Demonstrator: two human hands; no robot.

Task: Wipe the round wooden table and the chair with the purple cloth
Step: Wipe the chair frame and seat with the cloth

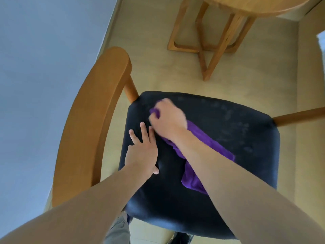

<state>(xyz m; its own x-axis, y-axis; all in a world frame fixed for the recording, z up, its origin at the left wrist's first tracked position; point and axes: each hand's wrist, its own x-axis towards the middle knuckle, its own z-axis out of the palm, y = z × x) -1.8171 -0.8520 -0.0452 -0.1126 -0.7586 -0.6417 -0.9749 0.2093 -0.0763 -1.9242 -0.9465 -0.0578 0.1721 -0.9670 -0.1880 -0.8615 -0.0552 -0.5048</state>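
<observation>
Both bare forearms are reaching forward and down. The left hand [142,152] is lying flat with fingers straight and spread; the right hand [167,118] is curling closed, knuckles up.

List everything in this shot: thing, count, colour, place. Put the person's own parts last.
chair: one, light wooden frame with curved backrest on the left of the view, standing on the floor
seat cushion: one, dark navy, on the chair, faint pale marks on its far right part
purple cloth: one, purple, bunched on the seat cushion, trailing under the right forearm
round wooden table: one, light wood, top right, only its edge and crossed legs in view
floor: beige, under the chair and table
wall: pale grey-blue, left
left hand: one, fingers straight, pressing flat on the seat cushion
right hand: one, gripping the purple cloth against the seat
</observation>
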